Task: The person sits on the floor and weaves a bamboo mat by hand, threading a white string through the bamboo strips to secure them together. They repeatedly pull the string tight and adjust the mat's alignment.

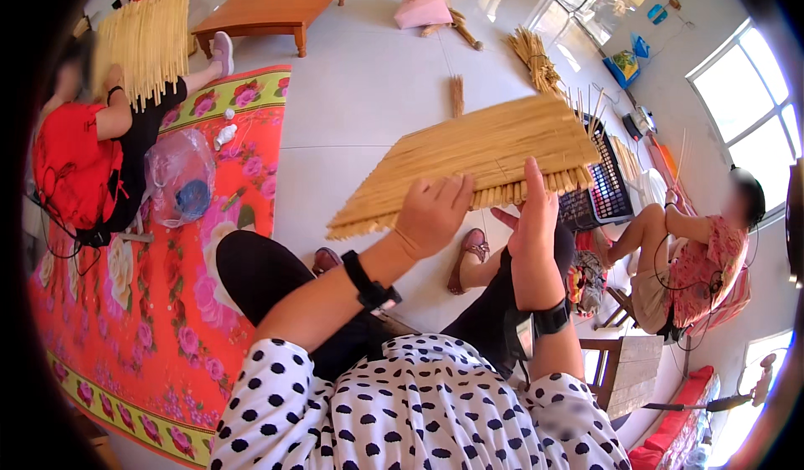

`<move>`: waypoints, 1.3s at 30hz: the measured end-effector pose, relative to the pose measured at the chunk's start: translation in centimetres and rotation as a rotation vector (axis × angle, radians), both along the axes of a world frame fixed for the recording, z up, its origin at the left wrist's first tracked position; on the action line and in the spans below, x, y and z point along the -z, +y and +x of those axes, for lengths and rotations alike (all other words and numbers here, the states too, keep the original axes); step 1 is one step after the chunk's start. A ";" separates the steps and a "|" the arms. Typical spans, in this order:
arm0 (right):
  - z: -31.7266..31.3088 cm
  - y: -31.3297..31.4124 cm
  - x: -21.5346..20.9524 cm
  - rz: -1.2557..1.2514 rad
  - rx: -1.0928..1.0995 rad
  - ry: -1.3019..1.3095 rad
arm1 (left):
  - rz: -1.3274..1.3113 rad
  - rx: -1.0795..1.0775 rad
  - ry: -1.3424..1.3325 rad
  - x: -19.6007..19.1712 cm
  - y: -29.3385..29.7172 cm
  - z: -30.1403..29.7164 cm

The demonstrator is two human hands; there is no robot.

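A slanted panel of yellow straw stalks (469,147), packed side by side, is held up in front of me above my knees. My left hand (435,216) grips its near edge, fingers bent over the top and the thumb hidden. At the near edge, towards the right, the cut stalk ends show in a row. My right hand (534,219) stands upright against those ends with its fingers stretched out and the thumb apart. It is open and does not close round the panel.
On the left, a person in red (79,160) holds a similar straw panel (146,43) over a red floral mat (126,319). A black crate (615,181) with stalks stands right, near a seated person (703,252). Farther off are a low wooden table (272,9) and a straw bundle (536,59).
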State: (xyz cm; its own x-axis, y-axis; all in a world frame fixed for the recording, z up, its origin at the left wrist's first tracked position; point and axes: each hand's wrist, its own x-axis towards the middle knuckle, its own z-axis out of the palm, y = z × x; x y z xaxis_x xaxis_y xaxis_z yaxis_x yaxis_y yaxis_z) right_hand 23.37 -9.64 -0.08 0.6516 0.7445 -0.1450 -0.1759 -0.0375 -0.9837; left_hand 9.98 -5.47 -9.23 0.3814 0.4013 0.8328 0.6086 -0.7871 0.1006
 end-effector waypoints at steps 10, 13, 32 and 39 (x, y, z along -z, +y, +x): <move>5.8 0.3 5.7 -0.187 0.157 -0.759 | -0.280 0.007 -0.107 5.2 -3.9 6.3; 5.2 -0.2 5.1 -0.135 0.114 -0.721 | -0.370 0.095 -0.171 5.0 -4.8 6.0; 1.4 -3.1 3.4 -0.099 -0.322 -1.006 | -0.951 0.725 0.350 -3.5 3.7 -0.2; -0.1 -3.8 2.5 -0.149 -0.352 -1.216 | -0.764 0.762 0.473 -2.8 3.3 -1.2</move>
